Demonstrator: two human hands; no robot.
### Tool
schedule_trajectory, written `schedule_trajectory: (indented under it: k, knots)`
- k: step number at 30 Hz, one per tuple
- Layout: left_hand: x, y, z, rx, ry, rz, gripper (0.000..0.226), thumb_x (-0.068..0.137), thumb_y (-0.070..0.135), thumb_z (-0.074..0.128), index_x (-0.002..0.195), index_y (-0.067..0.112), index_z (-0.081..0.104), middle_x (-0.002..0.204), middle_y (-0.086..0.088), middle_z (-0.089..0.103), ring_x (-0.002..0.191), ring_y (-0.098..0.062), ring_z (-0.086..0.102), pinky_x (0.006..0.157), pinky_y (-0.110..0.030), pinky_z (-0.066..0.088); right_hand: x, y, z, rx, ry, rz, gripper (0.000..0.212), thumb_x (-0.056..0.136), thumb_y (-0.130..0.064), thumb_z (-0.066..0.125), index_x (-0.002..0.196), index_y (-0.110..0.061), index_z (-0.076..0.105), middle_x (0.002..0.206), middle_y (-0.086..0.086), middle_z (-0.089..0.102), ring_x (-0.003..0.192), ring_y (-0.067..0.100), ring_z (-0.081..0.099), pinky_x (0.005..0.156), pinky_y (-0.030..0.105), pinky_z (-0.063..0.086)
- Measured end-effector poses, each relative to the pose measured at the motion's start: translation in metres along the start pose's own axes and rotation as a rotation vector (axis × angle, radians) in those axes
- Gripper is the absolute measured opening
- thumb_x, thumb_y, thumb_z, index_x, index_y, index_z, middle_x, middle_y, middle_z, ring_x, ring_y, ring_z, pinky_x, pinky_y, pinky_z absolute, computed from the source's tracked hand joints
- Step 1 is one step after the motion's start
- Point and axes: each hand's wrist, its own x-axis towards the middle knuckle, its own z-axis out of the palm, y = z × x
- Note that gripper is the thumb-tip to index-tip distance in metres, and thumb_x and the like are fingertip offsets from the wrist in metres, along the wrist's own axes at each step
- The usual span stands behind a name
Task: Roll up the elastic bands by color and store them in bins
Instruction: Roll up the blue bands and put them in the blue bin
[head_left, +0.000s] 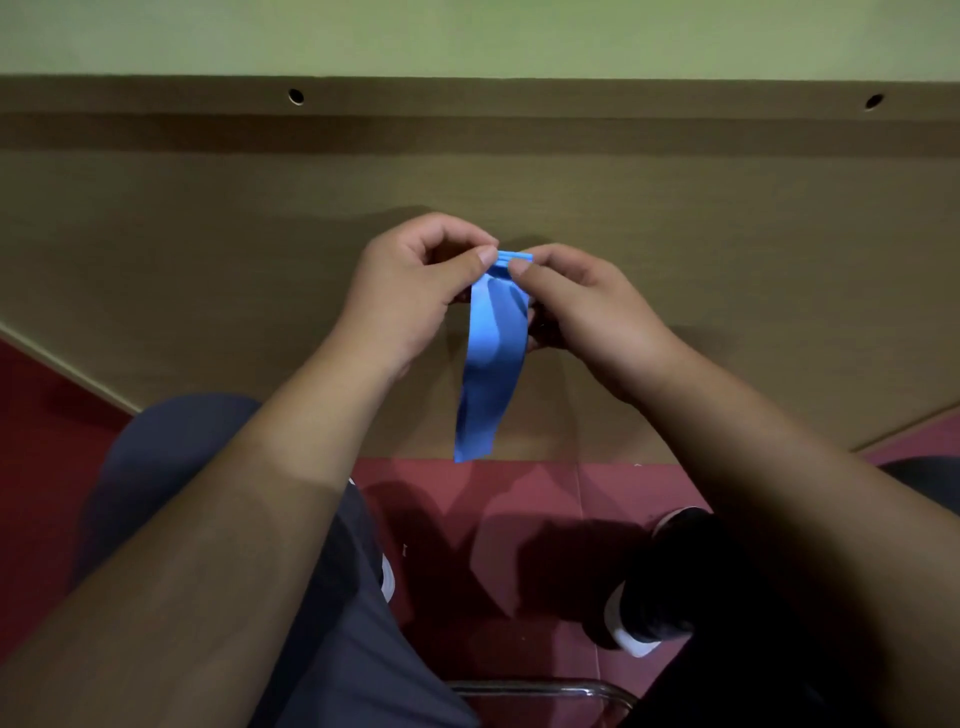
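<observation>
A blue elastic band (491, 364) hangs in front of me above the brown table. Its top end is folded into a small tight roll between my two hands. My left hand (410, 291) pinches the left end of that roll with thumb and curled fingers. On the other side, my right hand (582, 312) pinches the right end the same way. The rest of the band dangles flat down to the table's near edge. No bins are in view.
The brown table (208, 249) runs to a raised back ledge with two round holes below a green wall. Below the table's front edge are red floor (519, 499), my legs, dark shoes and a metal chair rail.
</observation>
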Motion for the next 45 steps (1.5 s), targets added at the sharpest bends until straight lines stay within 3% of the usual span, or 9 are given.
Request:
schedule_trajectory:
  k: [4,12,16,22,27,29,35,39,45]
  knots:
    - [-0.001,0.0,0.0,-0.075,-0.018,-0.022,0.009,0.089,0.007,0.08,0.093,0.015,0.079,0.091,-0.006,0.077,0.089,-0.018,0.071,0.082,-0.035,0.059,0.0,0.002,0.001,-0.001,0.018,-0.02,0.035,0.106,-0.043,0.061,0.107,-0.011,0.074,0.082,0.013,0.061,0.07,0.023,0.056,0.066,0.038,0.052]
    - [-0.005,0.005,0.004,-0.237,-0.044,-0.119,0.014,0.09,-0.005,0.075,0.093,0.008,0.076,0.089,-0.01,0.074,0.09,-0.023,0.071,0.083,-0.034,0.058,0.0,-0.002,-0.001,-0.131,0.107,-0.125,0.033,0.109,-0.038,0.06,0.103,-0.01,0.075,0.079,0.024,0.068,0.063,0.027,0.062,0.061,0.044,0.055]
    - [-0.006,0.009,0.004,-0.297,-0.044,-0.174,0.014,0.091,-0.007,0.072,0.097,0.005,0.075,0.09,-0.012,0.075,0.09,-0.022,0.074,0.083,-0.03,0.058,-0.001,-0.005,-0.001,-0.124,0.097,-0.144,0.029,0.11,-0.032,0.06,0.105,-0.007,0.074,0.08,0.013,0.069,0.066,0.025,0.064,0.06,0.041,0.058]
    - [-0.005,0.012,0.001,-0.382,-0.041,-0.257,0.021,0.091,-0.012,0.068,0.099,0.006,0.072,0.09,-0.011,0.071,0.089,-0.023,0.073,0.085,-0.031,0.059,0.003,-0.003,-0.001,-0.113,0.076,-0.147,0.018,0.109,-0.018,0.061,0.11,-0.007,0.075,0.082,0.003,0.071,0.069,0.015,0.063,0.063,0.036,0.057]
    - [-0.006,0.015,0.0,-0.414,-0.042,-0.292,0.024,0.089,-0.014,0.068,0.101,0.006,0.07,0.093,-0.012,0.072,0.089,-0.023,0.074,0.088,-0.032,0.06,0.003,-0.003,0.0,-0.081,0.061,-0.144,0.014,0.106,-0.013,0.064,0.112,-0.011,0.077,0.095,0.023,0.075,0.08,0.022,0.066,0.078,0.047,0.058]
    - [-0.007,0.014,0.0,-0.398,-0.043,-0.293,0.025,0.088,-0.014,0.069,0.101,0.007,0.071,0.094,-0.012,0.073,0.09,-0.022,0.074,0.086,-0.031,0.059,0.002,-0.005,-0.001,-0.084,0.057,-0.146,0.014,0.104,-0.011,0.065,0.112,-0.011,0.077,0.102,0.023,0.077,0.085,0.021,0.069,0.085,0.048,0.059]
    - [-0.009,0.014,0.001,-0.298,-0.046,-0.263,0.025,0.087,-0.013,0.071,0.1,0.009,0.071,0.087,-0.006,0.074,0.086,-0.018,0.073,0.079,-0.025,0.057,0.0,-0.015,-0.01,-0.127,0.0,-0.123,0.015,0.105,-0.015,0.065,0.106,-0.007,0.078,0.087,0.005,0.077,0.079,0.009,0.069,0.075,0.025,0.058]
    - [-0.009,0.014,-0.001,-0.33,-0.063,-0.265,0.027,0.087,-0.014,0.072,0.104,0.007,0.071,0.093,-0.007,0.077,0.091,-0.018,0.075,0.081,-0.024,0.057,0.0,-0.012,-0.01,-0.135,-0.01,-0.166,0.018,0.105,-0.014,0.067,0.111,-0.001,0.076,0.103,0.024,0.077,0.087,0.02,0.071,0.089,0.044,0.065]
    - [-0.008,0.014,-0.001,-0.409,-0.05,-0.325,0.029,0.087,-0.017,0.069,0.107,0.004,0.069,0.1,-0.012,0.075,0.096,-0.021,0.074,0.088,-0.027,0.058,0.003,-0.009,-0.008,-0.157,0.043,-0.204,0.008,0.1,-0.011,0.073,0.107,-0.008,0.077,0.099,0.023,0.078,0.084,0.023,0.071,0.086,0.054,0.062]
